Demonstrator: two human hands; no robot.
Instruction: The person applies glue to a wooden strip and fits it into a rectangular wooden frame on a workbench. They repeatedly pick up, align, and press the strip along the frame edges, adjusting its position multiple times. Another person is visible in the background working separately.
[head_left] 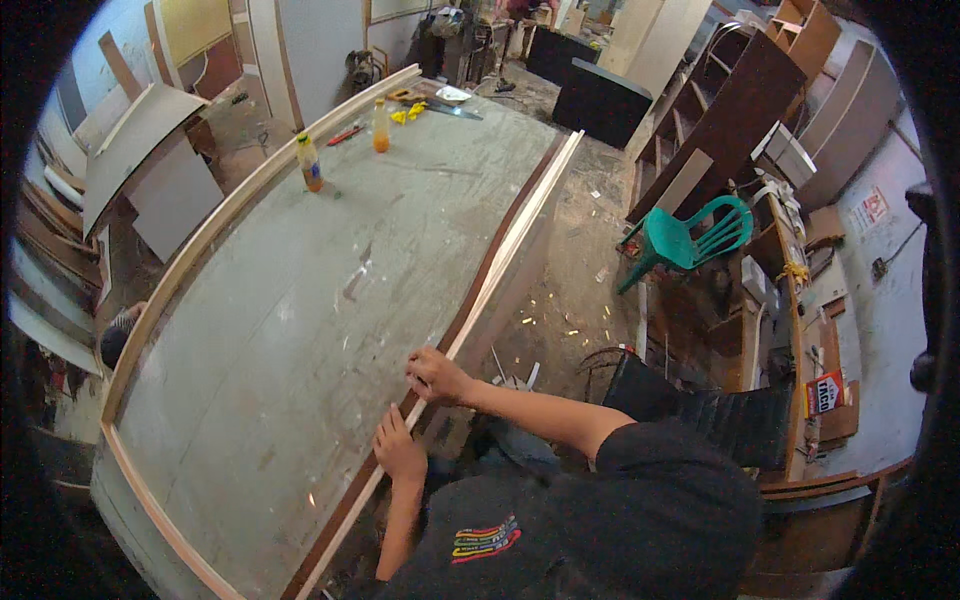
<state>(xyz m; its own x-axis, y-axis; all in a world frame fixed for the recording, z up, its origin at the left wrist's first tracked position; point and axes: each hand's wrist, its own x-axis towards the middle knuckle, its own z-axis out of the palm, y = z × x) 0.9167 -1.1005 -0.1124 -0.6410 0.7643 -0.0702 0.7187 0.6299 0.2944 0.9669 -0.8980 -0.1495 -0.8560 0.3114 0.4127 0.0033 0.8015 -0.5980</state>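
Note:
A long dark brown strip [478, 292] runs along the near edge of a large grey-topped table [270, 330], beside pale wooden strips [530, 220]. My left hand [400, 450] rests across the brown strip, fingers laid out over it. Just beyond it, my right hand [437, 377] is closed over the same edge with its fingers curled. Whatever is between the right fingers is too small or hidden to make out.
Two bottles of orange liquid [381, 128] stand on the table's far part, near a handsaw [452, 110], yellow pieces [408, 114] and a red tool [345, 135]. A pale wooden rim [190, 255] borders the left side. A green plastic chair [680, 240] stands right.

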